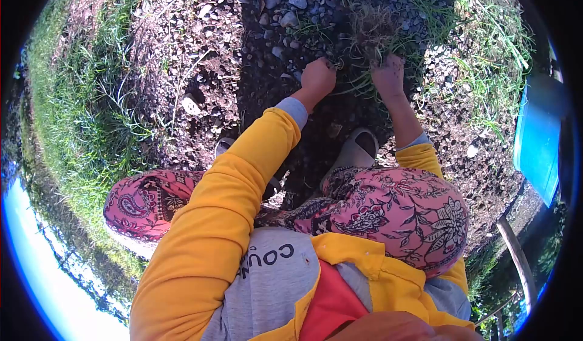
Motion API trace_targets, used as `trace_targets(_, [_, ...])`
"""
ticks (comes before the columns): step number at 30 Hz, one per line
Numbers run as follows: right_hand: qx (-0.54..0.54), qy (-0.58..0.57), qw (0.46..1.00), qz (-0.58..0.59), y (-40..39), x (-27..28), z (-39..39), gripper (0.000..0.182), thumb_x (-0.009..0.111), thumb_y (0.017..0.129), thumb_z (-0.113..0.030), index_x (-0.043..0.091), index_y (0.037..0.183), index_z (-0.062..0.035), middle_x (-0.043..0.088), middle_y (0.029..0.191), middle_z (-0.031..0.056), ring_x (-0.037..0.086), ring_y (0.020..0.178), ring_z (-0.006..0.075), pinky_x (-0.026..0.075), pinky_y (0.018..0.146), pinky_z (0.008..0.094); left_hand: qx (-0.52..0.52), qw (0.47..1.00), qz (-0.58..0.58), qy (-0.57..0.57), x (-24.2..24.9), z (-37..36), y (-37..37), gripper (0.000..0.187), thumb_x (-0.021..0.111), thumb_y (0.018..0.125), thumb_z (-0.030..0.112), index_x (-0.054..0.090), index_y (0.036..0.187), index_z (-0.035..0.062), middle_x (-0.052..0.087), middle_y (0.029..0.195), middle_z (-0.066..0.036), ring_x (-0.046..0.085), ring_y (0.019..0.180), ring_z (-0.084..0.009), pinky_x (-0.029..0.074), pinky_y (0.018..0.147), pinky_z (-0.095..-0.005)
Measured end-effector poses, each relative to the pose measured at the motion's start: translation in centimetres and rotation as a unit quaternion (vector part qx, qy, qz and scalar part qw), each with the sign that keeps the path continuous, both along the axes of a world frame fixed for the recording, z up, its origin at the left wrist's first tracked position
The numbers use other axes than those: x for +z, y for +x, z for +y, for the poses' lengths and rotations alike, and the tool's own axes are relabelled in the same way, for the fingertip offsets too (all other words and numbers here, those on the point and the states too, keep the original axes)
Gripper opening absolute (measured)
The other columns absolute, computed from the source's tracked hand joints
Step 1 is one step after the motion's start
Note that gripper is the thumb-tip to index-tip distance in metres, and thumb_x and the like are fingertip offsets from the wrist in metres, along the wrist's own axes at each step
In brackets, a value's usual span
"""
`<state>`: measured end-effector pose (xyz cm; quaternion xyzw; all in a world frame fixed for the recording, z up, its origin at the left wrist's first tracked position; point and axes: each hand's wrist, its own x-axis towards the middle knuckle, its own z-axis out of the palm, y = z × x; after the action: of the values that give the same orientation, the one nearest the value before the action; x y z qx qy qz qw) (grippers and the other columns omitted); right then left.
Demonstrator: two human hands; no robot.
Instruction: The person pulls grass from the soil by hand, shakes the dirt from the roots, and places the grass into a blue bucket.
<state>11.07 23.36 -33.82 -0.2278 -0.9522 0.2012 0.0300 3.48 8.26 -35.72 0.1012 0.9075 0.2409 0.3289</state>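
Note:
My left hand (pixel 319 78) is closed in a fist above the shaded, pebbly soil, its fingertips turned toward some thin green blades; what it grips is too small to make out. To its right, my right hand (pixel 388 78), slightly blurred, is closed on the lower part of a grass clump (pixel 371 30) with a brown, tangled, root-like mass. Long green blades hang between the two hands, which are apart. Dark ground lies under both.
Sandalled feet (pixel 357 150) and patterned knees (pixel 395 219) are below the hands. Pebbles (pixel 290 19) lie at the top. Grass (pixel 79 140) grows at the left and more at the right. A blue container (pixel 539 137) and a wooden stick (pixel 516 259) are at the right.

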Motion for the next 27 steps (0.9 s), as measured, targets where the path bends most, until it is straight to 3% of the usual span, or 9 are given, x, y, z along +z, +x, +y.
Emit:
trace_targets(1, [0.001, -0.016, 1.0, -0.002, 0.0, 0.1, 0.0, 0.019, 0.053, 0.076, -0.021, 0.058, 0.072, -0.0031, 0.06, 0.075, 0.0172, 0.059, 0.074, 0.0324, 0.046, 0.066, 0.0406, -0.003, 1.0, 0.012, 0.001, -0.1, 0.0, 0.1, 0.027, 0.054, 0.076, 0.024, 0.061, 0.093, 0.0042, 0.061, 0.087, -0.019, 0.058, 0.086, -0.0356, 0.046, 0.075, -0.0406])
trace_targets(4, [0.14, -0.004, 0.975, -0.172, 1.6, -3.1, 0.4, 0.015, 0.049, 0.073, -0.014, 0.058, 0.071, -0.0031, 0.06, 0.073, 0.0182, 0.06, 0.074, 0.0314, 0.046, 0.064, 0.0401, -0.055, 0.998, 0.025, -0.015, -0.3, 0.3, -0.1, 0.028, 0.054, 0.076, 0.023, 0.059, 0.095, 0.0031, 0.061, 0.087, -0.021, 0.057, 0.085, -0.0372, 0.045, 0.075, -0.0423])
trace_targets(7, [0.145, 0.013, 0.981, -0.13, 1.2, -2.8, 1.3, 0.014, 0.046, 0.07, -0.01, 0.058, 0.072, -0.0031, 0.06, 0.071, 0.0179, 0.06, 0.074, 0.0306, 0.047, 0.064, 0.0396, -0.093, 0.995, 0.012, -0.029, -0.2, -0.3, 0.5, 0.026, 0.054, 0.076, 0.021, 0.058, 0.094, 0.003, 0.06, 0.087, -0.022, 0.057, 0.085, -0.0378, 0.045, 0.074, -0.0437])
trace_targets(10, [0.139, 0.034, 0.984, -0.103, -0.8, -1.7, 2.4, 0.016, 0.047, 0.07, -0.011, 0.058, 0.076, -0.0029, 0.06, 0.081, 0.0183, 0.06, 0.073, 0.0307, 0.048, 0.064, 0.0393, -0.096, 0.995, 0.02, -0.022, -0.9, -0.4, 0.4, 0.025, 0.053, 0.076, 0.021, 0.058, 0.093, 0.0033, 0.06, 0.086, -0.021, 0.057, 0.083, -0.0378, 0.045, 0.073, -0.0443])
trace_targets(13, [0.102, 0.103, 0.989, 0.004, -2.9, -2.3, 4.8, 0.018, 0.046, 0.072, -0.011, 0.058, 0.081, -0.0022, 0.059, 0.094, 0.0179, 0.06, 0.075, 0.0306, 0.048, 0.066, 0.0386, -0.101, 0.994, 0.031, -0.014, -1.0, -0.6, 0.4, 0.024, 0.053, 0.076, 0.021, 0.058, 0.092, 0.0035, 0.06, 0.084, -0.021, 0.057, 0.082, -0.0377, 0.045, 0.072, -0.0447])
trace_targets(16, [0.109, 0.18, 0.978, 0.006, -3.6, -4.0, 8.2, 0.021, 0.043, 0.074, -0.011, 0.058, 0.087, -0.0023, 0.057, 0.102, 0.0166, 0.06, 0.077, 0.0294, 0.049, 0.067, 0.0371, -0.11, 0.993, 0.037, -0.012, -0.5, -0.5, 0.5, 0.023, 0.054, 0.076, 0.021, 0.057, 0.091, 0.0037, 0.061, 0.083, -0.02, 0.058, 0.081, -0.0375, 0.045, 0.071, -0.0452])
trace_targets(19, [0.081, 0.171, 0.971, -0.149, -3.2, -4.3, 9.8, 0.022, 0.041, 0.077, -0.012, 0.057, 0.09, -0.0034, 0.057, 0.104, 0.0155, 0.061, 0.08, 0.0281, 0.049, 0.069, 0.0363, -0.116, 0.992, 0.043, -0.02, -0.4, -0.4, 0.6, 0.022, 0.054, 0.077, 0.021, 0.057, 0.09, 0.0038, 0.061, 0.082, -0.02, 0.058, 0.08, -0.0373, 0.046, 0.071, -0.0454])
trace_targets(22, [0.046, 0.19, 0.973, -0.121, -2.6, -4.1, 9.8, 0.023, 0.041, 0.078, -0.012, 0.057, 0.091, -0.0046, 0.059, 0.099, 0.0144, 0.061, 0.082, 0.0273, 0.049, 0.07, 0.0359, -0.12, 0.991, 0.046, -0.024, -0.4, -0.5, 0.6, 0.022, 0.054, 0.077, 0.022, 0.057, 0.09, 0.0039, 0.061, 0.082, -0.019, 0.058, 0.08, -0.0371, 0.046, 0.07, -0.0455])
trace_targets(27, [0.137, 0.173, 0.959, -0.176, -3.0, -5.9, 11.9, 0.021, 0.04, 0.077, -0.012, 0.058, 0.086, -0.005, 0.062, 0.089, 0.0127, 0.061, 0.082, 0.0271, 0.048, 0.07, 0.0366, -0.127, 0.99, 0.051, -0.018, -0.4, -0.4, 0.7, 0.022, 0.053, 0.078, 0.022, 0.056, 0.09, 0.0038, 0.061, 0.082, -0.019, 0.058, 0.079, -0.0369, 0.046, 0.07, -0.0455])
